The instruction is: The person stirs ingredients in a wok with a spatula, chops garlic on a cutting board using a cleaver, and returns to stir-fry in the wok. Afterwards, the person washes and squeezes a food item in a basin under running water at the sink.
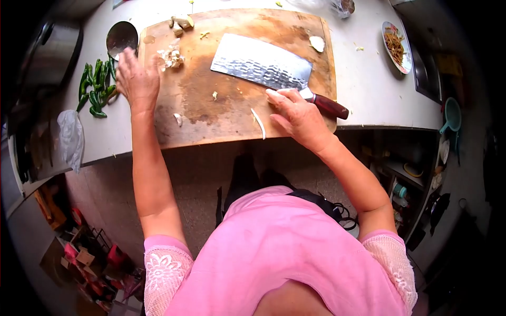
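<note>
My left hand (138, 81) reaches over the left edge of the wooden cutting board (237, 116), its fingers stretched toward a dark round bowl (121, 36). Beside that hand lie several green chili peppers (95, 84) and, on the board, a small heap of garlic skins (171, 57). A cleaver (258, 58) with a hammered blade and dark red handle lies flat across the board. Next to its blade and handle is my right hand (300, 118), thumb apart from loosely bent fingers, nothing visible in it. A garlic clove (178, 119) and a thin white strip (258, 124) lie near the front edge.
Ginger pieces (181, 23) sit at the board's back left, a pale slice (317, 43) at its right. A plate of brown shreds (396, 47) stands on the counter's right. A clear plastic bag (70, 136) hangs over the counter's left front edge.
</note>
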Demonstrator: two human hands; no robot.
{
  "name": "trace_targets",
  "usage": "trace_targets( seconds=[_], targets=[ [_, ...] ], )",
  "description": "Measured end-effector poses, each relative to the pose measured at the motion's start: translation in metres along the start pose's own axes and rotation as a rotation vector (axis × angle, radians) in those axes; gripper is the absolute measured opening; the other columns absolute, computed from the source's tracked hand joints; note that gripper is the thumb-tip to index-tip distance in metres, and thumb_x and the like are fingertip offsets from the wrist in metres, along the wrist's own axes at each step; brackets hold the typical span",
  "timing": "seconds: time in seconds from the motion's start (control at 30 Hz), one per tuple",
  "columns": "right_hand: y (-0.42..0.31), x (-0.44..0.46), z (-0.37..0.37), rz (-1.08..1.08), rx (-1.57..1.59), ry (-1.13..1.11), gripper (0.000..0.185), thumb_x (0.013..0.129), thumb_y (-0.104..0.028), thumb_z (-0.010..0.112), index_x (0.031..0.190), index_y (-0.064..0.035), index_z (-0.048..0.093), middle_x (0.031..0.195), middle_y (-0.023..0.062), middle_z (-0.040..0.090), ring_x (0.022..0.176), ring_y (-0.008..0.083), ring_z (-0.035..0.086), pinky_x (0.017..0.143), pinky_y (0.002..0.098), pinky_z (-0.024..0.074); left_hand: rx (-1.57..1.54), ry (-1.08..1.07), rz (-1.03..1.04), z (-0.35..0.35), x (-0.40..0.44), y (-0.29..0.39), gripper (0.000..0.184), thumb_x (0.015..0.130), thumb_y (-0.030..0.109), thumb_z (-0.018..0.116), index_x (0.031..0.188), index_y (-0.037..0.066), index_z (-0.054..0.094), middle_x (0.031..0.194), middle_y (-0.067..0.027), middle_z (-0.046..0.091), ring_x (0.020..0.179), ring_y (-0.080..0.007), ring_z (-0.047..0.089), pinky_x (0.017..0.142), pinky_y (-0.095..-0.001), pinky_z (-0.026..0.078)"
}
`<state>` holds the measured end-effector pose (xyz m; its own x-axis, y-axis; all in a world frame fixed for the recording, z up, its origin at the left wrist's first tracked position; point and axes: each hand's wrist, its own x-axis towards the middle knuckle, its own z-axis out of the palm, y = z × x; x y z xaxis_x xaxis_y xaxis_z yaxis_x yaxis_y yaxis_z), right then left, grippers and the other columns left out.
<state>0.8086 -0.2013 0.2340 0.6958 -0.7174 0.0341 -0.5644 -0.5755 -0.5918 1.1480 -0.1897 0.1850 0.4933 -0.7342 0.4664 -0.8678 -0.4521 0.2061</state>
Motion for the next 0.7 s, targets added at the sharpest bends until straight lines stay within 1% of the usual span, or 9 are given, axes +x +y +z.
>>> trace_targets(
  seconds=[0.13, 0.2, 0.27, 0.33, 0.4, 0.47, 0.53, 0.6, 0.7],
  targets=[
    [0.023, -0.012, -0.015, 0.012, -0.037, 0.165, 0.032, 0.072, -0.016, 0.062, 0.101, -0.0069, 0.054, 0.097, 0.0110, 0.053, 0.081, 0.0271, 0.056, 0.065, 0.0330, 0.0479, 0.049, -0.073, -0.050, -0.030, -0.035, 0.004, 0.039, 0.085, 0.032, 0.044, 0.114, 0.008, 0.050, 0.125, -0.0105, 0.039, 0.117, -0.0306, 0.032, 0.096, -0.0489, 0.019],
    [0.032, -0.016, -0.036, -0.034, -0.368, 0.339, 0.032, 0.071, -0.021, 0.062, 0.100, -0.0085, 0.057, 0.094, 0.0085, 0.055, 0.082, 0.0226, 0.053, 0.066, 0.0310, 0.0456, -0.089, 0.087, 0.034, -0.039, -0.055, 0.020, 0.024, 0.083, 0.020, 0.049, 0.101, 0.006, 0.058, 0.108, -0.0092, 0.051, 0.103, -0.0273, 0.043, 0.085, -0.0398, 0.034],
    [0.056, -0.029, -0.044, -0.035, -0.616, 0.277, 0.034, 0.071, -0.030, 0.061, 0.097, -0.0079, 0.057, 0.092, 0.0073, 0.055, 0.082, 0.0229, 0.051, 0.067, 0.0329, 0.0440, -0.479, 0.136, 0.146, -0.053, -0.080, 0.065, 0.015, 0.078, 0.009, 0.055, 0.092, 0.007, 0.061, 0.090, -0.0085, 0.056, 0.081, -0.0240, 0.051, 0.069, -0.0304, 0.043],
    [0.066, -0.037, -0.045, 0.034, -0.628, 0.181, 0.036, 0.071, -0.036, 0.059, 0.092, -0.0063, 0.057, 0.089, 0.0079, 0.055, 0.079, 0.0256, 0.051, 0.068, 0.0353, 0.0428, -0.663, -0.056, 0.306, -0.052, -0.117, 0.116, 0.015, 0.077, 0.007, 0.056, 0.091, 0.006, 0.059, 0.089, -0.0089, 0.057, 0.082, -0.0231, 0.053, 0.073, -0.0311, 0.043],
    [0.073, -0.035, -0.047, 0.054, -0.545, -0.015, 0.036, 0.072, -0.038, 0.059, 0.085, -0.0050, 0.055, 0.084, 0.0098, 0.055, 0.078, 0.0265, 0.051, 0.067, 0.0360, 0.0429, -0.724, -0.106, 0.379, -0.056, -0.141, 0.161, 0.015, 0.073, 0.005, 0.058, 0.088, 0.006, 0.058, 0.084, -0.0095, 0.055, 0.080, -0.0248, 0.052, 0.069, -0.0319, 0.043],
    [0.067, -0.033, -0.053, 0.008, -0.521, -0.024, 0.033, 0.072, -0.035, 0.059, 0.080, -0.0043, 0.053, 0.080, 0.0120, 0.056, 0.079, 0.0276, 0.052, 0.068, 0.0367, 0.0431, -0.725, -0.189, 0.355, -0.049, -0.152, 0.184, 0.012, 0.071, 0.005, 0.059, 0.083, 0.007, 0.055, 0.078, -0.0086, 0.052, 0.076, -0.0263, 0.051, 0.067, -0.0341, 0.042],
    [0.061, -0.027, -0.065, 0.050, -0.506, -0.305, 0.030, 0.071, -0.032, 0.059, 0.078, -0.0038, 0.052, 0.081, 0.0129, 0.057, 0.080, 0.0280, 0.054, 0.068, 0.0372, 0.0440, -0.719, -0.148, 0.345, -0.041, -0.158, 0.191, 0.009, 0.071, 0.006, 0.059, 0.079, 0.008, 0.054, 0.076, -0.0083, 0.051, 0.074, -0.0265, 0.049, 0.065, -0.0347, 0.041],
    [0.064, -0.028, -0.070, -0.003, -0.527, -0.302, 0.028, 0.071, -0.028, 0.057, 0.079, -0.0023, 0.051, 0.081, 0.0154, 0.057, 0.079, 0.0308, 0.055, 0.067, 0.0377, 0.0447, -0.610, -0.157, 0.351, -0.036, -0.165, 0.190, 0.008, 0.072, 0.008, 0.059, 0.079, 0.008, 0.054, 0.077, -0.0081, 0.051, 0.075, -0.0267, 0.049, 0.066, -0.0336, 0.041],
    [0.067, -0.029, -0.081, 0.197, -0.202, -0.235, 0.030, 0.071, -0.027, 0.055, 0.081, 0.0011, 0.051, 0.073, 0.0192, 0.057, 0.069, 0.0329, 0.056, 0.063, 0.0363, 0.0442, -0.587, -0.125, 0.363, -0.037, -0.167, 0.191, 0.007, 0.071, 0.008, 0.059, 0.076, 0.008, 0.055, 0.077, -0.0078, 0.052, 0.076, -0.0261, 0.049, 0.067, -0.0340, 0.041]
  ],
)
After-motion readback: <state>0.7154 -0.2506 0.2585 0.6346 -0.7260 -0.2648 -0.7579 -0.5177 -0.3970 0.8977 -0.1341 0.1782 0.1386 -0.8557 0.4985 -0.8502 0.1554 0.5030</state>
